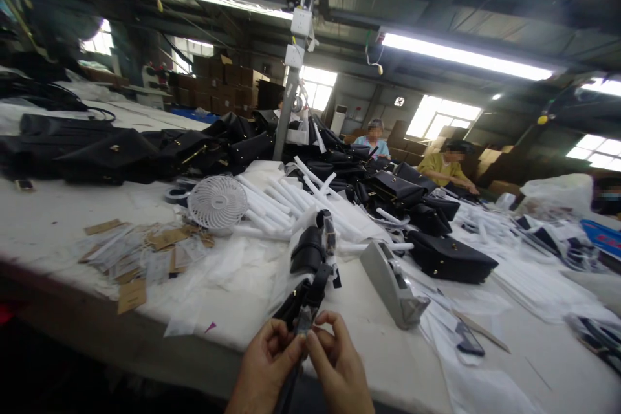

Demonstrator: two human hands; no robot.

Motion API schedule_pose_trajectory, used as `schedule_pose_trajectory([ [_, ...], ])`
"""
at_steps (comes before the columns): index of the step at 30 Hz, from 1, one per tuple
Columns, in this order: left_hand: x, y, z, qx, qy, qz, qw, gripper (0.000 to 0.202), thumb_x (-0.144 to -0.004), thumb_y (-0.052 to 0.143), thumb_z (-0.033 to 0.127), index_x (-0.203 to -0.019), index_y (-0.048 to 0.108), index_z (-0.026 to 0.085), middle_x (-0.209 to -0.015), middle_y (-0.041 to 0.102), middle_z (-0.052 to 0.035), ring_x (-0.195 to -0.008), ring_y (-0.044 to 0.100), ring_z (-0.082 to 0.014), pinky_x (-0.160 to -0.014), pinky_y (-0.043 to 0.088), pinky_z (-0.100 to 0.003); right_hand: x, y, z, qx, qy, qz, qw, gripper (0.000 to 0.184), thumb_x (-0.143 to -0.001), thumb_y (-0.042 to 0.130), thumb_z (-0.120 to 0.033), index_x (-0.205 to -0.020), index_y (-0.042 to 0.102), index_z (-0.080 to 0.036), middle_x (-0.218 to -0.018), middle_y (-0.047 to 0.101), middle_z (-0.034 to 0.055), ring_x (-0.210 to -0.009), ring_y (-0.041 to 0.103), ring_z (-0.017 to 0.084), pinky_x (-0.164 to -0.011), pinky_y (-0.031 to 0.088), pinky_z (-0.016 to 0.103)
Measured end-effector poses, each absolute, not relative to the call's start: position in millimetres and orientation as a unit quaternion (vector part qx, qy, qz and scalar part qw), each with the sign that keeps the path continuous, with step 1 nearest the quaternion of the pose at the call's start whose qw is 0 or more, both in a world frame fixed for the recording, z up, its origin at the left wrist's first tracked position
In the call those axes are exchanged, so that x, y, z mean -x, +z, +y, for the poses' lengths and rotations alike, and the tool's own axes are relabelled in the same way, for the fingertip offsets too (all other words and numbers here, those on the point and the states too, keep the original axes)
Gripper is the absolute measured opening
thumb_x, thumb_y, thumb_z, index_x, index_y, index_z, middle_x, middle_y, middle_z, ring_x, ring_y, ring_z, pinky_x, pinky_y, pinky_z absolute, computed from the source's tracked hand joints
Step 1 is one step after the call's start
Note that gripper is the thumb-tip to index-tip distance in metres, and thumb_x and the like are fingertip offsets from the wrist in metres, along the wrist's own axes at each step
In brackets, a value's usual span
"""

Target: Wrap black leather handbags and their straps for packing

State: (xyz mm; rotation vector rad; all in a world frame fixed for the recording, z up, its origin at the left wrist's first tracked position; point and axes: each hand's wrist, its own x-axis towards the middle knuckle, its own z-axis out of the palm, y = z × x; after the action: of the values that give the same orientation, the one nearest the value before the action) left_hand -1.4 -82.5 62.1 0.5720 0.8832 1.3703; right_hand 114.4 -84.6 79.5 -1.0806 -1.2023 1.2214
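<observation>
At the table's near edge, my left hand (269, 359) and my right hand (337, 359) are close together, fingertips pinched on a black strap (319, 284). A shiny greyish piece (304, 320), which looks like a fitting under clear film, shows between the fingertips. The strap's dark tail hangs down between my palms. Just beyond lies a black leather bag (308, 249) on white wrapping, its near part hidden by the strap and hands. To the right stands a grey tape dispenser (392, 284), apart from my right hand.
A white fan (218, 202) stands left, behind a heap of tags (155, 249). White rolled tubes (281, 204) and black bags (449, 255) pile up beyond. A metal post (286, 110) rises mid-table. Two people (444, 168) work across the table. A phone-like dark object (469, 339) lies right.
</observation>
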Motion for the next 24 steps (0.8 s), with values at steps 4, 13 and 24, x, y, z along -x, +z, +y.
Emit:
schedule_pose_trajectory([
  [4, -8.5, 54.9, -83.6, -0.230, 0.602, 0.385, 0.661, 0.055, -0.054, 0.091, 0.046, -0.067, 0.044, 0.021, -0.061, 0.064, 0.0027, -0.055, 0.057, -0.0118, -0.056, 0.043, -0.022, -97.6, 70.7, -82.0, 0.410, 0.645, -0.322, 0.558, 0.066, -0.065, 0.082, -0.059, -0.107, 0.044, -0.024, -0.090, 0.073, 0.0062, -0.072, 0.069, 0.022, -0.063, 0.049, 0.029],
  [13, -4.5, 56.7, -87.9, -0.233, 0.606, 0.411, 0.640, 0.056, -0.058, 0.090, 0.048, -0.071, 0.042, 0.021, -0.058, 0.064, 0.0049, -0.048, 0.052, -0.0084, -0.048, 0.038, -0.018, -121.3, 76.2, -84.5, 0.452, 0.543, -0.486, 0.515, 0.045, -0.077, 0.075, -0.055, -0.100, 0.065, -0.017, -0.092, 0.073, 0.0084, -0.089, 0.068, 0.024, -0.080, 0.052, 0.032],
  [24, -12.8, 51.7, -86.3, -0.238, 0.585, 0.423, 0.650, 0.056, -0.055, 0.089, 0.054, -0.067, 0.046, 0.020, -0.057, 0.062, 0.0036, -0.052, 0.055, -0.0116, -0.053, 0.039, -0.021, -112.0, 93.1, -79.5, 0.341, 0.725, -0.372, 0.469, 0.038, -0.077, 0.076, -0.052, -0.083, 0.071, -0.015, -0.072, 0.065, 0.0028, -0.066, 0.059, 0.014, -0.066, 0.045, 0.024],
])
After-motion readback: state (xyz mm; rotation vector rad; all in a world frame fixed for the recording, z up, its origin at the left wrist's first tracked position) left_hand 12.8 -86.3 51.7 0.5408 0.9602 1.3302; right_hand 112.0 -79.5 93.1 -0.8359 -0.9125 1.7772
